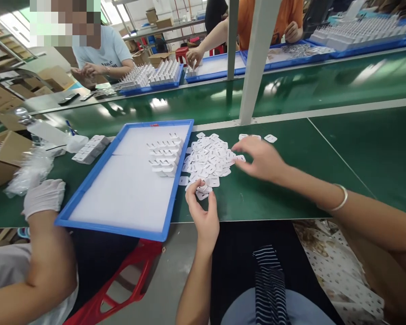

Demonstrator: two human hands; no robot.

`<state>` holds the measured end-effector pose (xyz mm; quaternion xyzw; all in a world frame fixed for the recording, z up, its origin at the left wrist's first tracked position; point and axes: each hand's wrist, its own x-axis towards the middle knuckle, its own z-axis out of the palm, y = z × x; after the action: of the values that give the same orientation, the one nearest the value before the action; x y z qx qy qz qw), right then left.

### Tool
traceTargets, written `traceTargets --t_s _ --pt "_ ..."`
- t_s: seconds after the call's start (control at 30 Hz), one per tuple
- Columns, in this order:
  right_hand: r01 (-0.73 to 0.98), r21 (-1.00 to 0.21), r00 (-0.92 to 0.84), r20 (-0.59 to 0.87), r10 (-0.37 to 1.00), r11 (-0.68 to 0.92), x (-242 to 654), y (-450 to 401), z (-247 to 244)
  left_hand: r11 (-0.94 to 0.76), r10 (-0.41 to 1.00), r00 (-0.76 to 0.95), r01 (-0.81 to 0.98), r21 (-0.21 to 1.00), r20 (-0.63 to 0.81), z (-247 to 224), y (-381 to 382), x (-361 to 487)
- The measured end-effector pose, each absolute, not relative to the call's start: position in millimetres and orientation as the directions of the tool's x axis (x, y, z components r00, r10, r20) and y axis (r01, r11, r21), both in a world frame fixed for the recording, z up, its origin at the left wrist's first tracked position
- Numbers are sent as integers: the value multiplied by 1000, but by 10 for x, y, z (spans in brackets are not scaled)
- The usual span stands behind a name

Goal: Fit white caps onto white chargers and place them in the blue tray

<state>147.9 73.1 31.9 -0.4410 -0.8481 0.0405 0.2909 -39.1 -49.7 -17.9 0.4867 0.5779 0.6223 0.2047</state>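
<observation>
A heap of small white square cards (209,155), each with a dark mark, lies on the green table. My left hand (203,216) is at the near edge of the heap, thumb and fingers curved and apart around a few cards; I see nothing gripped in it. My right hand (264,158) reaches over the heap's right edge, slightly blurred. Its thumb and fingertips are spread beside a card there. Left of the heap is a blue-rimmed tray (172,198) with a white lining. Rows of white pieces with upright pins (165,155) stand at its right side.
A co-worker's gloved hand (44,198) rests left of the tray, near plastic bags (32,169) and a cardboard box (10,158). White blocks (92,149) lie behind. A white post (257,63) rises behind the heap. Across the bench, other people work at blue trays (219,67).
</observation>
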Motion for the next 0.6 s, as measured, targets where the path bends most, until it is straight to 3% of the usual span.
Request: traceTargets --t_s 0.13,0.6 --pt "528 -312 -685 393 613 790 964 383 214 -259 809 -457 288 922 370 -185 -511 -396" --pt "619 -293 -677 272 684 729 868 426 167 -282 822 -433 257 924 371 -198 -529 -398"
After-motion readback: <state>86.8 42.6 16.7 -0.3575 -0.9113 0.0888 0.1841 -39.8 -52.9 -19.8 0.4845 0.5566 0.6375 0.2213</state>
